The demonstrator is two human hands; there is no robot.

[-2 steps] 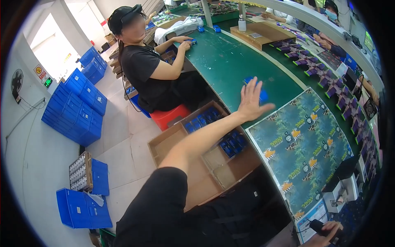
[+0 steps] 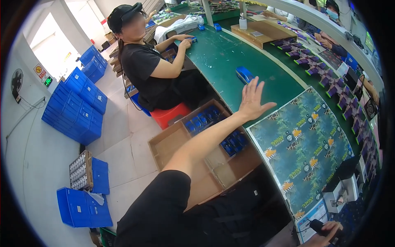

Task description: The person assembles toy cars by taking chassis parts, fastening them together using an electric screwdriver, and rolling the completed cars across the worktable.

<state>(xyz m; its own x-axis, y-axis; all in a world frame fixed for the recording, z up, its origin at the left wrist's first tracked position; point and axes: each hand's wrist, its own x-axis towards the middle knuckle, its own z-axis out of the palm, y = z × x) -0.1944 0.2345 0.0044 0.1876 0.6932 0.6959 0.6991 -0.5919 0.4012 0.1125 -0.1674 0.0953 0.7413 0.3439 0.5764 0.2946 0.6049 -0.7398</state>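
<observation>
My left hand reaches out over the green bench, palm down, fingers spread, holding nothing. Just beyond its fingertips lies a blue toy car, which seems apart from them. At the lower right, my right hand is closed around a black handheld device; its exact kind is hard to make out. Beside that hand are a small white box and a printed sheet. A mat with an animal pattern covers the bench between my hands.
Below my left forearm stands a divided cardboard box with several blue cars. A co-worker sits on a red stool, both hands on a blue car. Purple-and-green pieces line the right. Blue crates stand left.
The blue car has moved away from my left hand, up and to the left along the bench, and shows more fully. My left hand stays spread in nearly the same place.
</observation>
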